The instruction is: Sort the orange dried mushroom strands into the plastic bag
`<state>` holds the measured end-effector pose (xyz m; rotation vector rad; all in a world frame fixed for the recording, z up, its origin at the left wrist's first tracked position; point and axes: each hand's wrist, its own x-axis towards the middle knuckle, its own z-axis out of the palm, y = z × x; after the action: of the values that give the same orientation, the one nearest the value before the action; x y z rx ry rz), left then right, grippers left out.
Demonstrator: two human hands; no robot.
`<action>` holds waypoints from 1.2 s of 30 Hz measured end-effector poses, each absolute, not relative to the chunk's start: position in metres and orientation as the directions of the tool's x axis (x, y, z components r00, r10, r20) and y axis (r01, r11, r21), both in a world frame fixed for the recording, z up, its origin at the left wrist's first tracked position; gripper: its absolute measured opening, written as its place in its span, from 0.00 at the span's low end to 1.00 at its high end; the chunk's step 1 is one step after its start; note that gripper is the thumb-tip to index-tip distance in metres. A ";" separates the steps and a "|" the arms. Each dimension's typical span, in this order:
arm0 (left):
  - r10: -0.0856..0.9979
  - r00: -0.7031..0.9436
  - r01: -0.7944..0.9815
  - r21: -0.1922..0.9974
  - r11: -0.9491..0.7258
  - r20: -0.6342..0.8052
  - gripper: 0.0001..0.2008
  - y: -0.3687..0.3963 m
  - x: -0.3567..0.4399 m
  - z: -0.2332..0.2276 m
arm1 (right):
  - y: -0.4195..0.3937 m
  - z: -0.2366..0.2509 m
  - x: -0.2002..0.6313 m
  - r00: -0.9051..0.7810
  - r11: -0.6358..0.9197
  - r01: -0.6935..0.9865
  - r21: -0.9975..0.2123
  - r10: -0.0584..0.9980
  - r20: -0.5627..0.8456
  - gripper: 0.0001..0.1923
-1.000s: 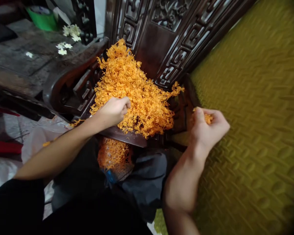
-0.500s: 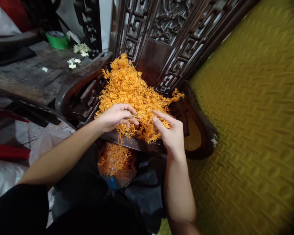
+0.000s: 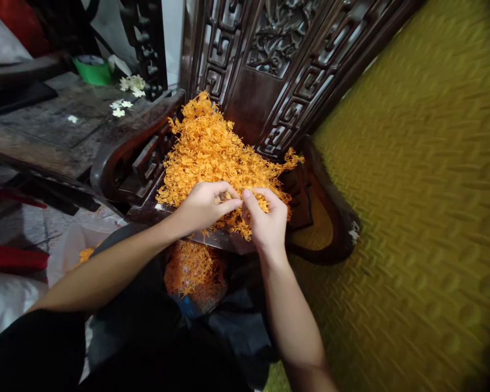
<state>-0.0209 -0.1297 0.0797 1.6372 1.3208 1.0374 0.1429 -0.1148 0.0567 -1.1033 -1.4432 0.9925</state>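
A heap of thin, frilly, branching orange strands (image 3: 212, 147) covers the seat of a dark carved wooden chair (image 3: 245, 111). Just over the front of the heap, my left hand (image 3: 210, 204) and my right hand (image 3: 267, 215) meet fingertip to fingertip. Both are closed in a pinch, thumb against fingers. Orange shows behind and between the fingers, but whatever is pinched is too small and covered to make out. Below the seat edge, between my legs, more orange strands fill a clear container or bag (image 3: 196, 272).
To the left, a wooden surface (image 3: 44, 130) holds a roll of green tape (image 3: 92, 69) and small pale flowers (image 3: 133, 83). A translucent tub (image 3: 71, 245) with some orange in it stands beside my left leg. Yellow textured matting (image 3: 412, 179) lies at right.
My left hand has moved right and closed from loosely curled fingers. The right hand has shifted slightly left, so the fingertips now meet. The tub's orange contents have come into view.
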 end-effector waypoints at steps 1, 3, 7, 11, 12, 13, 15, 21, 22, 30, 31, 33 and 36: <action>0.981 0.116 0.404 0.895 -0.190 0.155 0.09 -0.131 -0.018 0.083 | -0.116 0.056 0.139 -0.028 0.210 0.047 -0.977 0.978 0.209 0.13; 0.977 0.116 0.428 0.879 -0.210 0.177 0.08 -0.132 -0.015 0.088 | -0.117 0.057 0.134 0.021 0.168 -0.121 -0.978 0.986 0.167 0.12; 0.986 0.159 0.313 0.944 -0.106 0.058 0.06 -0.129 -0.022 0.087 | -0.103 0.068 0.153 0.200 0.140 -0.417 -0.898 0.978 0.059 0.15; 0.982 0.185 0.071 0.997 0.023 -0.036 0.10 -0.124 -0.037 0.075 | -0.081 0.074 0.197 0.401 0.224 -0.446 -0.866 0.915 0.030 0.18; 0.980 0.195 -0.006 1.000 0.030 -0.028 0.11 -0.122 -0.039 0.072 | -0.080 0.072 0.202 0.361 0.173 -0.406 -0.898 0.933 0.017 0.18; 0.977 0.211 -0.071 0.997 0.037 -0.022 0.13 -0.121 -0.041 0.070 | -0.080 0.070 0.205 0.308 0.125 -0.353 -0.927 0.951 0.011 0.17; 0.973 0.230 -0.152 0.986 0.064 -0.028 0.16 -0.119 -0.041 0.067 | -0.086 0.064 0.201 0.189 0.064 -0.245 -0.967 0.982 0.017 0.17; 0.988 0.152 -0.265 0.962 0.060 -0.020 0.18 -0.118 -0.038 0.067 | -0.103 0.057 0.178 -0.118 0.197 0.191 -0.962 0.977 0.176 0.11; 0.987 0.157 -0.290 0.955 0.065 -0.019 0.16 -0.118 -0.037 0.068 | -0.104 0.056 0.175 -0.160 0.249 0.289 -0.925 0.965 0.210 0.09; 0.960 0.270 -0.406 0.896 0.182 -0.072 0.09 -0.124 -0.022 0.075 | -0.113 0.058 0.156 -0.296 0.274 0.282 -0.919 0.937 0.188 0.06; 0.963 0.261 -0.429 0.884 0.185 -0.075 0.08 -0.124 -0.021 0.075 | -0.115 0.058 0.155 -0.348 0.192 0.178 -0.965 0.930 0.121 0.06; 0.971 0.229 -0.477 0.862 0.172 -0.067 0.08 -0.123 -0.020 0.074 | -0.117 0.056 0.150 -0.432 0.015 -0.030 -0.999 0.901 0.026 0.11; 0.982 0.177 -0.501 0.854 0.142 -0.060 0.09 -0.123 -0.018 0.072 | -0.119 0.051 0.141 -0.341 -0.057 -0.185 -0.981 0.940 0.010 0.14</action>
<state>-0.0180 -0.1227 0.0723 0.8086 0.7517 1.2296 0.1405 -0.1194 0.0514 -0.8949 -1.2932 1.5628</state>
